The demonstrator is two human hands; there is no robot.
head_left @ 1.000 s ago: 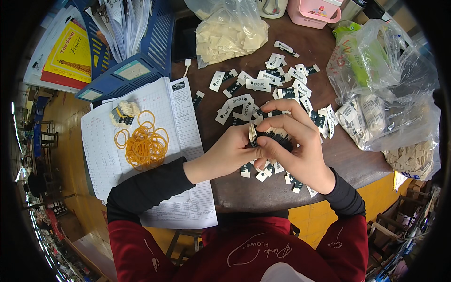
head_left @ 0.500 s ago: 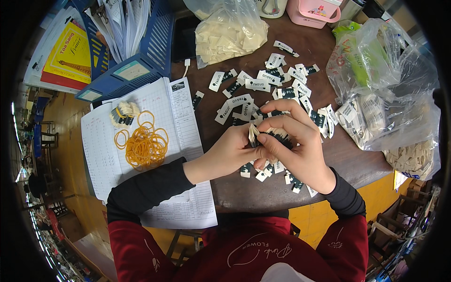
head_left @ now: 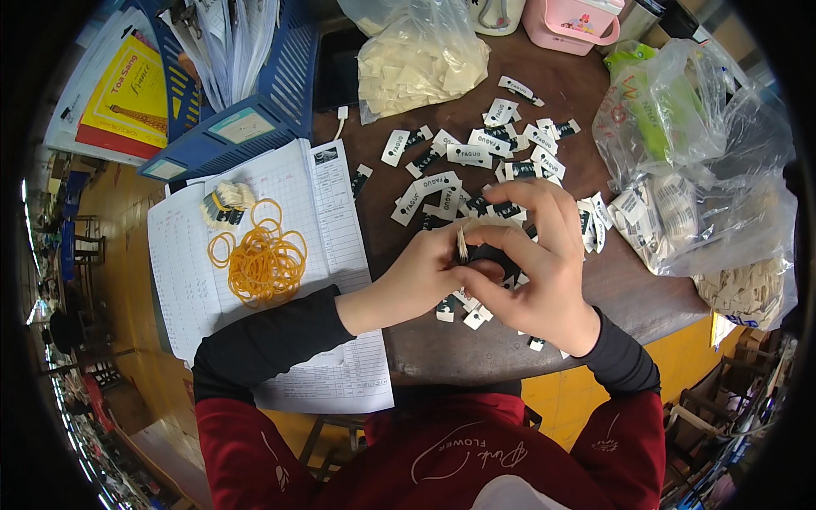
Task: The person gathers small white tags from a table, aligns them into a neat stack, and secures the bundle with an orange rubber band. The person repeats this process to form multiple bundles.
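Over the middle of the table, my left hand (head_left: 416, 274) is closed around a small stack of fabric labels (head_left: 462, 245), its pale edges showing upright between the fingers. My right hand (head_left: 548, 272) curls in from the other side, thumb and forefinger touching the stack. A dark strip of the labels shows between them; the left fingertips are partly hidden behind the right hand. Loose white and dark green labels (head_left: 467, 155) lie scattered beyond and beneath both hands. Left of my left forearm, a pile of orange rubber bands (head_left: 265, 268) sits by a banded label bundle (head_left: 228, 204) on an open notebook (head_left: 183, 280).
A blue file rack (head_left: 225, 140) with papers stands at the far left. At the back are a plastic bag of cream pieces (head_left: 416, 72) and a pink container (head_left: 571, 24). Clear bags (head_left: 680, 174) with bundled labels fill the right side. The table's front edge (head_left: 510, 371) is close.
My right fingers have shifted around the stack and spread a little wider, and the fanned label edges between them now show as a dark strip. My left hand has barely moved.
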